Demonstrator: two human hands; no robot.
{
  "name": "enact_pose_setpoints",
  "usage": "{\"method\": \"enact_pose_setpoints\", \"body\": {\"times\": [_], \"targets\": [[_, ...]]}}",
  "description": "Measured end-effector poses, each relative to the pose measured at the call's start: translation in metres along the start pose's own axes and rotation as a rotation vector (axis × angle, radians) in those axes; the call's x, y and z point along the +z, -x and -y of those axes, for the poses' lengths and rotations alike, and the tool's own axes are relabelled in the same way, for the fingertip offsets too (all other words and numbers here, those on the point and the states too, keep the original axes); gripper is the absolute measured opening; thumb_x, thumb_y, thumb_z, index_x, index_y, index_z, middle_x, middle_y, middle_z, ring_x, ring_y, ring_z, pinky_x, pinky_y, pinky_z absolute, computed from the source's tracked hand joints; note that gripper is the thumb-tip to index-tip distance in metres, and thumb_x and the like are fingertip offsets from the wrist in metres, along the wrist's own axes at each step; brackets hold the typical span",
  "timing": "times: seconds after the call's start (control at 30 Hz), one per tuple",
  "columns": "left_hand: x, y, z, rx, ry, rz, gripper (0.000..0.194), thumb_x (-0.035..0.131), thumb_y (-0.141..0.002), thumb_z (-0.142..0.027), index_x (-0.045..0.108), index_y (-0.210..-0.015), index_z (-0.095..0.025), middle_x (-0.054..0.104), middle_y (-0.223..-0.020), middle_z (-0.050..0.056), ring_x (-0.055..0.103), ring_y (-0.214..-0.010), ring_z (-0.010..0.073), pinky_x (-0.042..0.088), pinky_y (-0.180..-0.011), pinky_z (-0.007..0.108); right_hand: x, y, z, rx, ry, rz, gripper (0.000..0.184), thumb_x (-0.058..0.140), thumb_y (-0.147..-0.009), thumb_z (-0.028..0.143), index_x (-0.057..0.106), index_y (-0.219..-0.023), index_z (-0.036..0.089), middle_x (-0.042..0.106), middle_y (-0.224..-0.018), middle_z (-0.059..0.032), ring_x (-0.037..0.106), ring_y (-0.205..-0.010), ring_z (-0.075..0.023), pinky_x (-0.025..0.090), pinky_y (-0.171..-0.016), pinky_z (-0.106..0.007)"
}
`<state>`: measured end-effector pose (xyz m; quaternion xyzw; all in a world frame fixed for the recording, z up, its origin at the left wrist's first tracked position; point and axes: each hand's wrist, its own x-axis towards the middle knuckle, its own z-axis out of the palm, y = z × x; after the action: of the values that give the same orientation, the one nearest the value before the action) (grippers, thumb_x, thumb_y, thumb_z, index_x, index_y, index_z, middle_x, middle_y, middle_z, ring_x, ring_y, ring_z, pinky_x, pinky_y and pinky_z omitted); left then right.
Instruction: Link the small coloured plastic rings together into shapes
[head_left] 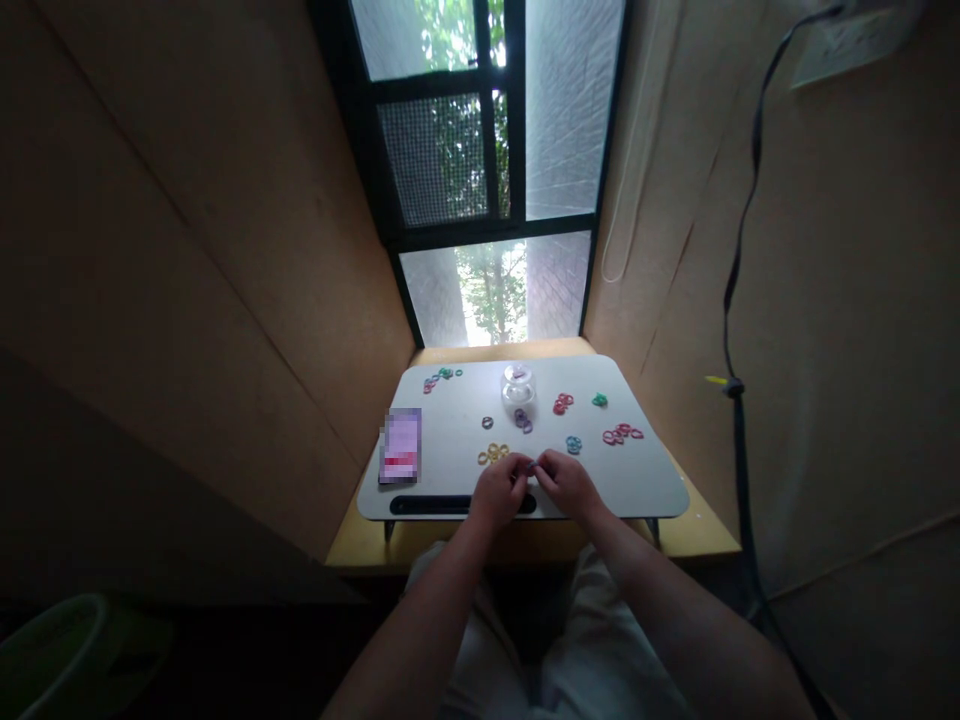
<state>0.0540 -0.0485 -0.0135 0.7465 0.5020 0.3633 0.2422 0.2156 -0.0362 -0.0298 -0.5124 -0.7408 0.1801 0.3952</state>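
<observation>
Near the front middle of the white table, my left hand (pixel 502 490) and my right hand (pixel 568 484) meet with their fingertips pinched together. A small bluish band (pixel 532 466) shows between the fingers, mostly hidden by them. Just beyond my left hand lies a group of yellow hair ties (pixel 493 454). Blue hair ties (pixel 574 444) lie beyond my right hand. Purple hair ties (pixel 523 421) sit farther forward, in front of a clear round jar (pixel 518 388), with a single dark hair tie (pixel 487 423) to their left.
Red hair ties (pixel 562 403), a green bunch (pixel 599 399) and pink hair ties (pixel 622 435) lie on the right. Mixed ones (pixel 442 378) lie back left, above a blurred purple package (pixel 401 445). A black slot strip (pixel 431 504) runs along the front edge of the white table (pixel 630 490).
</observation>
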Motion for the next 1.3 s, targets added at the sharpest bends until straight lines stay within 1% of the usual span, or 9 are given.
{"method": "enact_pose_setpoints", "body": {"times": [0.1,0.2,0.43,0.53,0.67,0.8,0.97,1.17,1.3], "targets": [[0.0008,-0.0007,0.0018,0.017,0.002,-0.011,0.021,0.050,-0.084,-0.015,0.066,-0.095,-0.023,0.070,-0.091,0.002,0.062,-0.085,0.0160,0.045,-0.077,0.027,0.0006,0.0003,-0.0001,-0.008,0.002,-0.008,0.017,0.053,-0.082,0.026,0.055,-0.066,0.021,0.058,-0.062,0.0007,0.051,-0.059,-0.0141,0.037,-0.058,-0.024],[0.0015,-0.0007,0.0034,0.032,0.005,-0.025,0.019,0.050,-0.084,-0.016,0.067,-0.092,-0.023,0.070,-0.087,0.002,0.061,-0.080,0.0152,0.044,-0.074,0.026,0.0013,0.0008,-0.0008,-0.016,0.011,-0.010,0.018,0.053,-0.082,0.027,0.053,-0.066,0.021,0.056,-0.061,0.0011,0.050,-0.058,-0.0140,0.036,-0.058,-0.024],[0.0007,0.0000,0.0015,-0.009,-0.005,-0.016,0.012,0.053,-0.085,-0.026,0.064,-0.085,-0.021,0.064,-0.074,0.000,0.056,-0.068,0.0131,0.041,-0.065,0.024,0.0002,0.0023,0.0014,-0.027,0.020,-0.006,0.017,0.052,-0.083,0.025,0.054,-0.067,0.021,0.058,-0.063,0.0003,0.051,-0.061,-0.0145,0.037,-0.060,-0.024],[0.0004,-0.0003,0.0019,-0.006,0.004,-0.013,0.012,0.051,-0.084,-0.021,0.063,-0.086,-0.021,0.066,-0.077,0.000,0.057,-0.071,0.0136,0.042,-0.068,0.025,-0.0007,0.0027,0.0027,-0.022,0.021,-0.001,0.016,0.052,-0.083,0.025,0.055,-0.068,0.021,0.059,-0.065,0.0002,0.052,-0.062,-0.0147,0.037,-0.061,-0.024],[0.0007,-0.0001,0.0029,-0.017,0.017,-0.027,0.017,0.048,-0.081,-0.013,0.062,-0.086,-0.021,0.067,-0.083,0.000,0.059,-0.077,0.0144,0.043,-0.072,0.026,-0.0013,0.0025,0.0022,-0.012,0.010,0.015,0.014,0.052,-0.084,0.024,0.058,-0.071,0.021,0.060,-0.066,0.0001,0.054,-0.063,-0.0148,0.038,-0.062,-0.025],[0.0011,0.0008,0.0024,-0.014,0.018,-0.034,0.014,0.049,-0.084,-0.018,0.062,-0.087,-0.021,0.068,-0.079,0.000,0.060,-0.074,0.0142,0.043,-0.071,0.026,-0.0003,0.0012,-0.0006,-0.030,-0.011,0.036,0.016,0.052,-0.085,0.024,0.060,-0.072,0.020,0.062,-0.068,-0.0006,0.055,-0.065,-0.0150,0.039,-0.063,-0.024],[0.0012,0.0006,0.0029,-0.008,0.070,0.010,0.019,0.050,-0.088,-0.024,0.064,-0.100,-0.024,0.071,-0.082,-0.001,0.064,-0.076,0.0142,0.045,-0.072,0.025,0.0014,0.0002,-0.0035,-0.037,0.001,0.048,0.017,0.053,-0.084,0.024,0.058,-0.068,0.020,0.061,-0.065,-0.0005,0.054,-0.062,-0.0144,0.037,-0.060,-0.023],[0.0021,-0.0002,0.0052,-0.011,0.048,0.005,0.016,0.050,-0.087,-0.022,0.064,-0.094,-0.023,0.070,-0.081,-0.001,0.063,-0.075,0.0140,0.044,-0.071,0.025,-0.0004,0.0011,-0.0018,-0.046,-0.018,0.053,0.016,0.051,-0.084,0.024,0.061,-0.072,0.020,0.063,-0.068,-0.0013,0.056,-0.065,-0.0151,0.038,-0.063,-0.024],[0.0034,0.0002,0.0066,-0.013,0.017,-0.009,0.012,0.052,-0.086,-0.025,0.063,-0.089,-0.022,0.068,-0.078,-0.001,0.060,-0.072,0.0134,0.042,-0.069,0.025,-0.0008,0.0023,0.0002,-0.050,0.010,0.031,0.017,0.051,-0.084,0.025,0.058,-0.069,0.020,0.061,-0.066,-0.0009,0.054,-0.064,-0.0150,0.037,-0.062,-0.024]]}}
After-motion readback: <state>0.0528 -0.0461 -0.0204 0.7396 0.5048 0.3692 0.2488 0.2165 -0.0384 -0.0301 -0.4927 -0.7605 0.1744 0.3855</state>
